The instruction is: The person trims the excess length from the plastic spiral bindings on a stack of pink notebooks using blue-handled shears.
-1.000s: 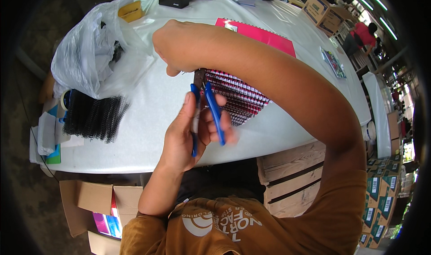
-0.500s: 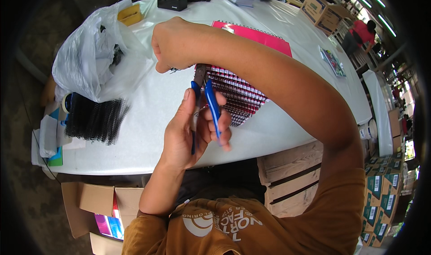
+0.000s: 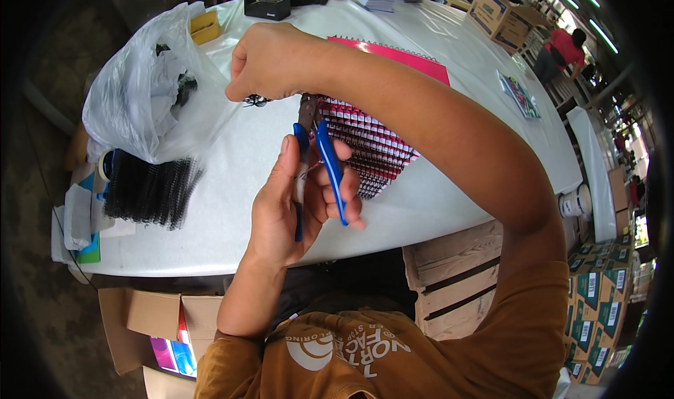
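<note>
My left hand (image 3: 281,202) is closed round the blue-handled pliers (image 3: 327,160), whose handles stand apart. Their dark jaws point away from me, up to the underside of my right wrist. Stretched across in front, my right hand (image 3: 263,62) is curled with its thumb and fingers together. Beneath it a tangle of black wire (image 3: 257,100) sticks out; the grip itself is hidden. Under my right forearm lie spiral-bound notebooks (image 3: 368,142), overlapping so their bound edges form rows. A pink notebook cover (image 3: 414,63) with a coil shows beyond that forearm.
Left on the white-covered table (image 3: 189,248) lie a plastic bag (image 3: 133,83) and a stack of black spiral coils (image 3: 151,192). A tape dispenser (image 3: 268,7) and yellow box (image 3: 205,27) stand at the back. An open carton (image 3: 151,311) sits below; a person (image 3: 565,51) is far right.
My right hand has shifted slightly left, and more of the black wire shows under it. The pliers in my left hand have moved a little left too.
</note>
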`<state>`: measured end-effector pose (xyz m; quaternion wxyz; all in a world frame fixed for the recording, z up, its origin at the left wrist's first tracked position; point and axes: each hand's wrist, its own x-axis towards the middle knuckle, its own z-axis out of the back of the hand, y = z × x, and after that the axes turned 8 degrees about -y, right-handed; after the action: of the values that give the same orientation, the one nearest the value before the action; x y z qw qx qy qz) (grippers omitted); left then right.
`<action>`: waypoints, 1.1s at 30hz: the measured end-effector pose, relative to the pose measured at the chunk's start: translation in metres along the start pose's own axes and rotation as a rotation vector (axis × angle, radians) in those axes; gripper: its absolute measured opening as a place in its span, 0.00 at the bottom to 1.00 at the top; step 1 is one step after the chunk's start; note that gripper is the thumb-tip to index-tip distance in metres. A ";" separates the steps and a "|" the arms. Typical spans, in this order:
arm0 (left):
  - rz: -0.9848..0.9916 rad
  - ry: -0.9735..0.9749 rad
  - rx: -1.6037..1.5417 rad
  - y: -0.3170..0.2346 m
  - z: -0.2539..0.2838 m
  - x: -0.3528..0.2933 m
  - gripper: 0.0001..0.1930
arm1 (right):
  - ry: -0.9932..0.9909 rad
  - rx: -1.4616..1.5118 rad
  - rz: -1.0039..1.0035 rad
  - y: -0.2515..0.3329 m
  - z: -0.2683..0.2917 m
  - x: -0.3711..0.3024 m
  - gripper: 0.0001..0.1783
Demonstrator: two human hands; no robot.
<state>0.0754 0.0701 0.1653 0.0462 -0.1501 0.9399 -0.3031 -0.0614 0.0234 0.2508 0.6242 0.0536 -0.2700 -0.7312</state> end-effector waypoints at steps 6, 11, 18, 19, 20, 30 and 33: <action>-0.034 0.053 0.042 0.004 0.011 -0.007 0.30 | -0.076 0.117 -0.030 0.000 0.007 -0.005 0.14; -0.242 -0.391 0.793 -0.002 0.067 -0.024 0.29 | -0.314 0.422 0.034 0.010 0.021 -0.010 0.12; -0.473 -1.161 2.185 -0.005 0.204 -0.060 0.27 | -0.276 0.899 0.172 0.051 -0.045 -0.033 0.10; -0.601 -1.178 2.220 -0.004 0.211 -0.060 0.27 | -0.250 0.950 0.042 0.051 -0.063 -0.036 0.10; -0.703 -1.120 1.861 -0.007 0.207 -0.057 0.27 | -0.365 0.939 0.049 0.044 -0.091 -0.036 0.09; -0.383 -0.260 -0.522 -0.019 0.199 -0.003 0.23 | -0.573 0.436 0.113 0.002 -0.233 -0.027 0.12; -0.320 -0.479 -0.571 -0.043 0.220 0.029 0.25 | -0.681 0.439 0.122 0.015 -0.217 -0.016 0.19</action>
<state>0.0980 -0.0947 0.0116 0.1724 -0.3678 0.9137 0.0103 0.0458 -0.0336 0.0699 0.5150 -0.0759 -0.6135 -0.5938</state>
